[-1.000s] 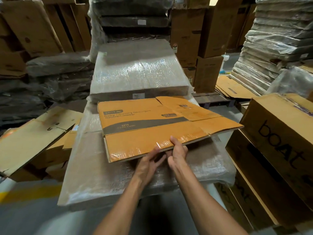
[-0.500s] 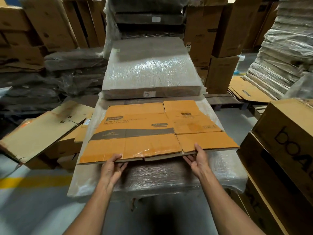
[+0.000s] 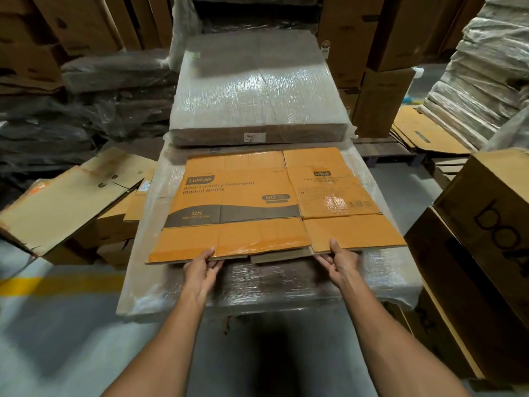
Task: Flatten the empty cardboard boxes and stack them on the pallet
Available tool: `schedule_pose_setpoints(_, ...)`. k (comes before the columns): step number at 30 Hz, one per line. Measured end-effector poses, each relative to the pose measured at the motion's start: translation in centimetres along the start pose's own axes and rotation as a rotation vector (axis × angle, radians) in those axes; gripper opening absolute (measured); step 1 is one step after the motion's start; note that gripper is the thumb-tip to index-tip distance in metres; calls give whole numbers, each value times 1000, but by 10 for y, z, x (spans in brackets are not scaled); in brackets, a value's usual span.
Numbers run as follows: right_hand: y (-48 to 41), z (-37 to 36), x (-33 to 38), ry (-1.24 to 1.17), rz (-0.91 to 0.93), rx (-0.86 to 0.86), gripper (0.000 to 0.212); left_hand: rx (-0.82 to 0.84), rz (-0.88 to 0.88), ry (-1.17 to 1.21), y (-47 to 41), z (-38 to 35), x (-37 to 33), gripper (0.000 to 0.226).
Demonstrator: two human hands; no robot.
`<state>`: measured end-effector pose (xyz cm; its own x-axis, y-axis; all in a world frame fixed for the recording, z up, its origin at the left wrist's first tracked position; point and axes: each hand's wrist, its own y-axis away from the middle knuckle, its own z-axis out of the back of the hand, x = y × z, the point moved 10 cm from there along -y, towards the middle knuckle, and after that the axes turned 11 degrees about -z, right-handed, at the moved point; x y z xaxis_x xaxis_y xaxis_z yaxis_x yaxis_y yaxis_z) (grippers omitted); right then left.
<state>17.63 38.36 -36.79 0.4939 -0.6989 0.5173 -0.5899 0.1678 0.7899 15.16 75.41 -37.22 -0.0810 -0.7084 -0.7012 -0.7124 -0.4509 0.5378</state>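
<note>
A flattened orange cardboard box (image 3: 257, 204) printed "LuvLap Baby Laundry Detergent" lies flat on a plastic-wrapped stack of cardboard (image 3: 380, 279) in front of me. My left hand (image 3: 201, 267) grips its near edge left of centre, thumb on top. At the near right flap, my right hand (image 3: 342, 260) pinches the edge the same way. A second wrapped bundle (image 3: 257, 90) sits just beyond the box, one level higher.
Flattened brown boxes (image 3: 68, 202) lean in a pile at the left. Brown "boat" cartons (image 3: 486, 239) stand close on the right. More flat cartons (image 3: 423, 133) and wrapped stacks (image 3: 486, 67) lie at the back right. A yellow floor line (image 3: 57, 285) runs at the left.
The box went from tilted and held at one point by both hands to lying flat and square on the wrapped stack. My hands have spread apart along its near edge.
</note>
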Motion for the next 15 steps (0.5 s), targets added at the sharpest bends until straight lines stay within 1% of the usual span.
schedule_pose_setpoints(3,-4,-1,-3,55,-27,-24,3,-57,50,-52,-10,10,10,13)
schedule_pose_setpoints(6,-9,6,-10,94,-46,-44,12,-95,130,-123,-6,25,27,3)
schedule_pose_setpoints(10,-9,21,-18,184,-68,-95,12,-158,176,-198,3,41,42,4)
schedule_pose_setpoints(13,-2,23,-23,287,-89,-78,11,-111,223,-319,7,43,51,25)
schedule_pose_setpoints(15,0,26,-28,351,-99,-74,11,-49,250,-404,13,40,55,33)
